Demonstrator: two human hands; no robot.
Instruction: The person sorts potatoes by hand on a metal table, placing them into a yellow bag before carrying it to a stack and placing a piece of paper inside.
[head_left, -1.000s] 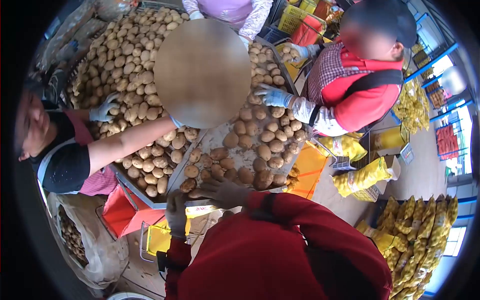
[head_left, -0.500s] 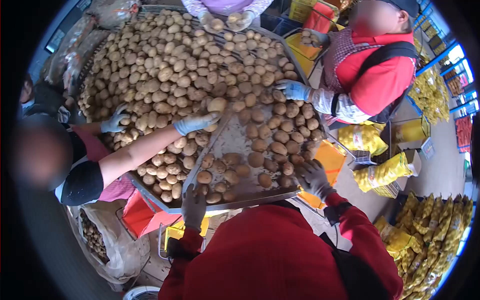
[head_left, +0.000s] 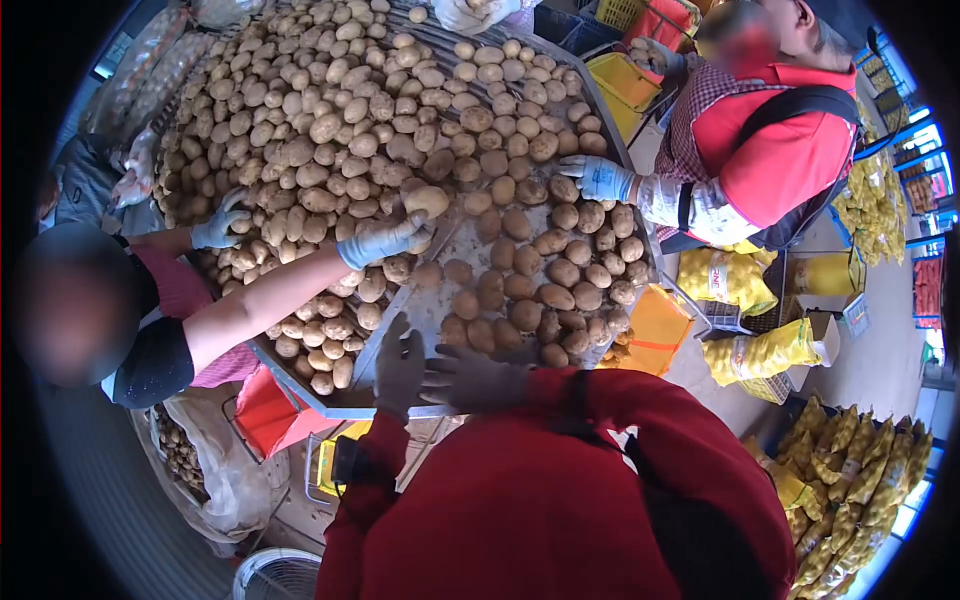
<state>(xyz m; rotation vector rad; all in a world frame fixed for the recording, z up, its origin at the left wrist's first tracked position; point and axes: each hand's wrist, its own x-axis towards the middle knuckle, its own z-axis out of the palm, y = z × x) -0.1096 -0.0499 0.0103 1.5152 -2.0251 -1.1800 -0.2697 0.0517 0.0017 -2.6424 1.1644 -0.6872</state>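
My left hand [head_left: 400, 367], in a grey glove, is over the near left corner of the metal sorting table [head_left: 425, 310], its fingers stretched forward and apart. Close beside it, my right hand [head_left: 475, 378], also grey-gloved, lies flat near the table's front edge, fingers extended to the left. I see nothing held in either hand. Several loose potatoes [head_left: 481, 335] rest on the metal just beyond my hands. More potatoes [head_left: 557, 296] spread over the right part of the table. My right sleeve hides some of the front edge.
A large potato heap [head_left: 310, 150] covers the far side. A co-worker's blue-gloved hand [head_left: 385, 243] reaches in from the left with a potato [head_left: 426, 202]; another's glove [head_left: 597, 179] touches potatoes at right. An orange chute [head_left: 650, 325] hangs off the right edge. Filled yellow bags [head_left: 725, 280] stand beyond.
My right hand has swung left from the table's right edge to beside my left hand, which has moved slightly forward. The potatoes near my left hand have shifted away and to the right.
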